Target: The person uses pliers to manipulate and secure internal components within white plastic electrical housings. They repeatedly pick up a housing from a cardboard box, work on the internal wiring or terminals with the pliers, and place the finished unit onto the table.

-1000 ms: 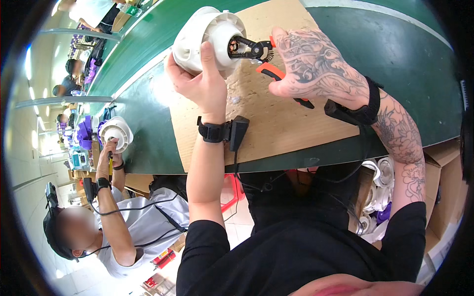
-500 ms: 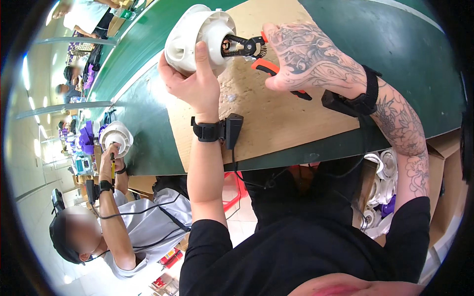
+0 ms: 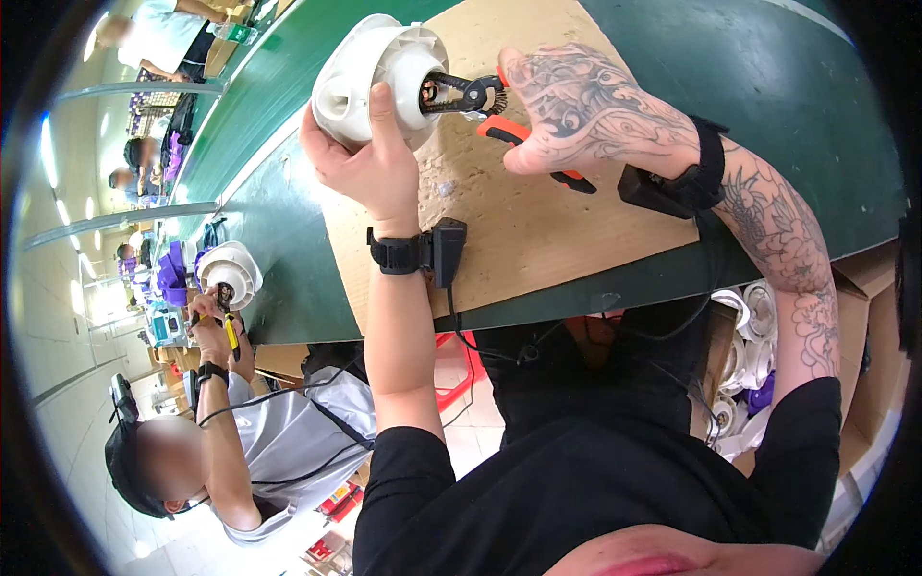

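Observation:
My left hand grips a white round plastic housing from below, thumb against its side, and tilts its narrower collar to the right. In my right hand are spring-loaded pliers with black jaws and orange-and-black handles. The jaws reach into the collar's opening, where a bit of copper-coloured metal shows. The handles stand apart with the spring between them. The fingers wrapped behind the handles are mostly hidden. Both hands are over a cardboard sheet.
The cardboard lies on a green table. At the left, a co-worker works on a similar white housing with yellow-handled pliers. White plastic parts fill a box below the table at right. Cables hang from my wrist straps.
My hands, the housing and the pliers have shifted slightly left together, the jaws still in the collar. The co-worker's pliers have turned and their handles now stand apart.

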A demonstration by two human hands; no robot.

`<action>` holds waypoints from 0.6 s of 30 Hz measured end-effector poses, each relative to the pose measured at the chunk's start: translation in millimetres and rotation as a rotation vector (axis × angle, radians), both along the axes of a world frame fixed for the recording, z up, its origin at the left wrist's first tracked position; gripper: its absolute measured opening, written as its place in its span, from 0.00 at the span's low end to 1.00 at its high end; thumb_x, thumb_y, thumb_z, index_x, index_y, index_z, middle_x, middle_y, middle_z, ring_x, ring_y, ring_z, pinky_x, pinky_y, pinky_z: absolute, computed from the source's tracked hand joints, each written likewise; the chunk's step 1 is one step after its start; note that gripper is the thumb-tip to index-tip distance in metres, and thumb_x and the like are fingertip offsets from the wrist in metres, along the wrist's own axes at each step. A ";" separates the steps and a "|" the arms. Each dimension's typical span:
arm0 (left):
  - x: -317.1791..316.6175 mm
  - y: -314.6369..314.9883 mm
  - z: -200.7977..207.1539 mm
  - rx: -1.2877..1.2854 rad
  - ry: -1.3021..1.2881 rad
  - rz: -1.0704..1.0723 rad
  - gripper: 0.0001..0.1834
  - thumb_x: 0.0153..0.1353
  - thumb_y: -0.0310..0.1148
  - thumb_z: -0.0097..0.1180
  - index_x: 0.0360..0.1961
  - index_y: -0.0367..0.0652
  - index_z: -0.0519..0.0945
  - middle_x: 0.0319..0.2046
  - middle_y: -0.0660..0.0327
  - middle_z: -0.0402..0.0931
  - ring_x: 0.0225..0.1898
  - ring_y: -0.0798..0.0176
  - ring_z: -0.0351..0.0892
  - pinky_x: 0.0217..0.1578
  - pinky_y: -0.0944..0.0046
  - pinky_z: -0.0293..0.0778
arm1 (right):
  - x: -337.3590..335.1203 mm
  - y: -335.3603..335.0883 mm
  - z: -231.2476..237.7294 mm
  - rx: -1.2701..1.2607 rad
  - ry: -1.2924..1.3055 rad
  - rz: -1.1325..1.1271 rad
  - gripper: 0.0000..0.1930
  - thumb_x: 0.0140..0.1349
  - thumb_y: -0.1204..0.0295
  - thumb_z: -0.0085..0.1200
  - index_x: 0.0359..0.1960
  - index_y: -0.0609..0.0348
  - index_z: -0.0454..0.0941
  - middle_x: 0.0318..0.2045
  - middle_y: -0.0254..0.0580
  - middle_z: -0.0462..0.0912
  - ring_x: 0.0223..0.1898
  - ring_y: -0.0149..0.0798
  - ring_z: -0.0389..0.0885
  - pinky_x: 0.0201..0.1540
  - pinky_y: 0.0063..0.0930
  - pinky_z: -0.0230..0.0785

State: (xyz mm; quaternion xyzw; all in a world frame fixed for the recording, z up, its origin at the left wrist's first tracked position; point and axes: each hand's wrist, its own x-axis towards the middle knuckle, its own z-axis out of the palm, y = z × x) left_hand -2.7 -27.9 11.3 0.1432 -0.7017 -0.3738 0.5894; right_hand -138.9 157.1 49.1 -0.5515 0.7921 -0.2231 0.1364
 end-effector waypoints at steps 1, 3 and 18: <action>-0.1 -0.1 0.7 -0.010 -0.011 0.011 0.26 0.64 0.32 0.72 0.56 0.27 0.74 0.48 0.50 0.83 0.48 0.62 0.83 0.50 0.62 0.80 | 0.4 -2.7 4.2 0.040 -0.031 -0.004 0.37 0.46 0.55 0.67 0.52 0.71 0.74 0.40 0.60 0.84 0.45 0.57 0.84 0.50 0.45 0.75; 0.3 -0.5 2.8 -0.031 -0.036 0.036 0.26 0.64 0.33 0.72 0.55 0.27 0.74 0.47 0.50 0.83 0.47 0.62 0.83 0.50 0.63 0.80 | 0.8 -5.9 4.0 0.085 -0.090 -0.010 0.37 0.45 0.53 0.67 0.50 0.72 0.75 0.39 0.60 0.84 0.44 0.56 0.84 0.49 0.45 0.75; -4.2 -4.6 -1.6 0.082 -0.033 0.004 0.29 0.61 0.35 0.76 0.54 0.26 0.75 0.47 0.50 0.84 0.46 0.61 0.84 0.50 0.63 0.80 | 5.0 -9.3 0.9 0.181 -0.270 -0.044 0.38 0.44 0.51 0.65 0.49 0.74 0.77 0.34 0.59 0.85 0.39 0.53 0.86 0.44 0.42 0.77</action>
